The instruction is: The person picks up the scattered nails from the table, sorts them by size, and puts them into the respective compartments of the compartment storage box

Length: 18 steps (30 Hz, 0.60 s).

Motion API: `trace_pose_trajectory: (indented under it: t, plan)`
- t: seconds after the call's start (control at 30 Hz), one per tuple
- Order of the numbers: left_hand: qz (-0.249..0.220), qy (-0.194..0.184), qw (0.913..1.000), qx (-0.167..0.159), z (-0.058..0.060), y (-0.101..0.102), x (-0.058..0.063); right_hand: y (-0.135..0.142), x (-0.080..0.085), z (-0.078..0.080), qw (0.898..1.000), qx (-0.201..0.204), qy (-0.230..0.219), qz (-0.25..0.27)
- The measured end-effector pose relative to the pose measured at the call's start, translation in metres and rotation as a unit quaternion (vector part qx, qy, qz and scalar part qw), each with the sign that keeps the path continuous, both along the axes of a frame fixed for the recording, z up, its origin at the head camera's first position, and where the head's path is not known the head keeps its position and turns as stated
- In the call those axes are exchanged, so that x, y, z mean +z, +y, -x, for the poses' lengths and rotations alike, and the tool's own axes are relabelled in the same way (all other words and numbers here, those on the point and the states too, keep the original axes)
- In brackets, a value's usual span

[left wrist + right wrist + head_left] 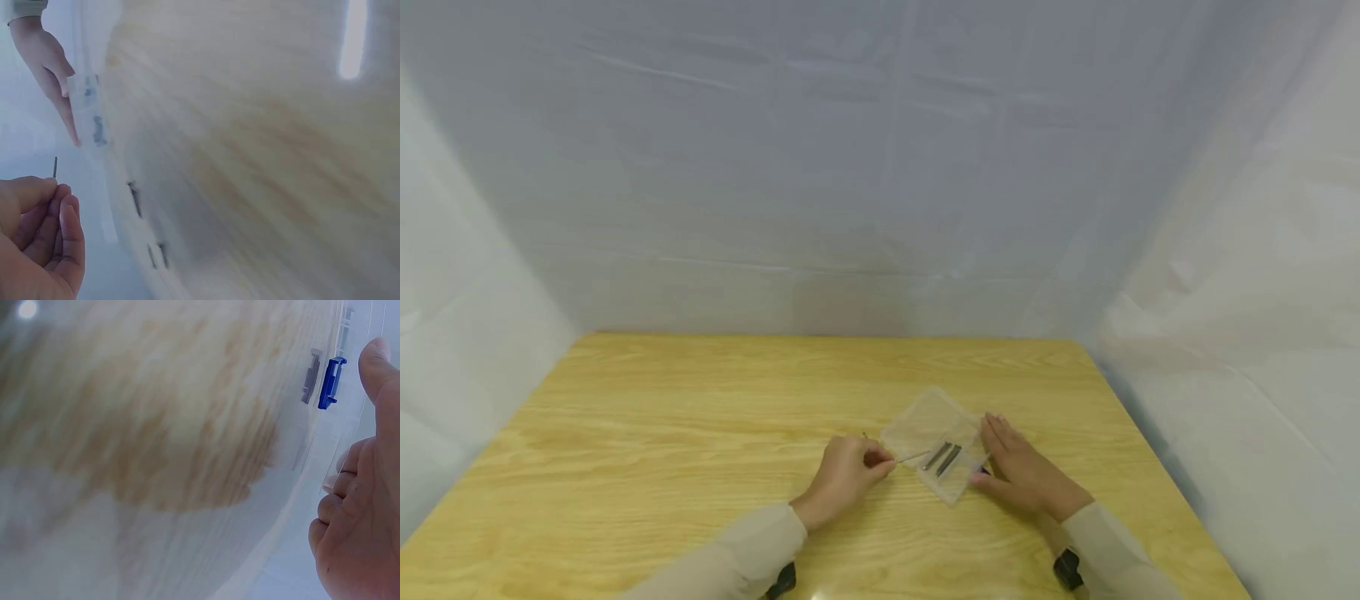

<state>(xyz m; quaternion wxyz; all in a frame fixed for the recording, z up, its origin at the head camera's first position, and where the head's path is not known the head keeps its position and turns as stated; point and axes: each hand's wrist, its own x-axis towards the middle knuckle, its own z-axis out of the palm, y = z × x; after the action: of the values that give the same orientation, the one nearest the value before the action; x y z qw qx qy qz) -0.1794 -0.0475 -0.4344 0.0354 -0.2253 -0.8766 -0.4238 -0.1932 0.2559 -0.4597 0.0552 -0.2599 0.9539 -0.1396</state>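
In the head view a clear plastic case (929,414) lies spread on the table, with two dark slim metal pieces (949,461) in its near part. My left hand (847,473) pinches a thin metal rod (913,457) between thumb and fingertips. The rod's free end points right, overlapping the case in this view. My right hand (1026,473) rests along the case's right side, fingers mostly straight and thumb at the near corner. By that thumb, the right wrist view shows a blue latch (331,382) on the clear case.
In the left wrist view small dark screw-like pieces (135,200) lie on the wooden table (700,400), left of the case. Pale sheeting (865,208) hangs behind the table and on both sides.
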Motion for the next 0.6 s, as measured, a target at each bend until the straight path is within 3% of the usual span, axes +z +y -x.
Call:
trace_pose_trajectory:
  t: [0.27,0.6]
  plan:
    - [-0.017,0.001,0.9999,0.002,0.004,0.034,0.004,-0.001,0.001,0.000,1.000,-0.003,-0.013,0.011]
    - [-0.017,-0.001,0.9996,0.023,0.007,0.060,-0.007,0.001,-0.001,-0.001,1.000,-0.007,-0.013,0.013]
